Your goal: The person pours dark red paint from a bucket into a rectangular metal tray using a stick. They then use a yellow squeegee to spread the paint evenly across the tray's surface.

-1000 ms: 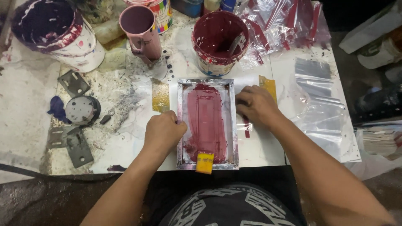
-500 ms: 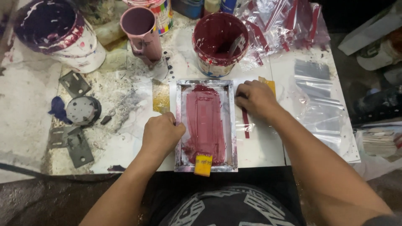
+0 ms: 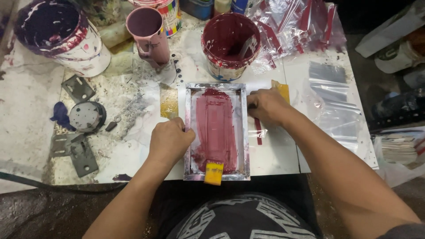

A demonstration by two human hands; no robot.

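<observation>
A small metal-framed printing screen (image 3: 191, 132) smeared with dark red ink lies flat on the white table, straight in front of me. My left hand (image 3: 170, 140) is a closed fist pressing on the frame's left rail. My right hand (image 3: 267, 105) grips the frame's upper right edge, fingers curled against it. A small yellow squeegee (image 3: 214, 171) rests inside the frame at its near end. A red printed strip inside a clear bag (image 3: 258, 131) shows just right of the frame, below my right hand.
A bucket of dark red ink (image 3: 230, 44) stands behind the frame, with a pink cup (image 3: 148, 33) and a large purple-stained bucket (image 3: 57, 37) to its left. Clear plastic bags (image 3: 330, 95) lie at the right. Metal brackets (image 3: 79, 152) and a round metal part (image 3: 86, 116) lie at the left.
My right hand has slid up along the frame's right side toward its far corner. The left fist has stayed on the left rail.
</observation>
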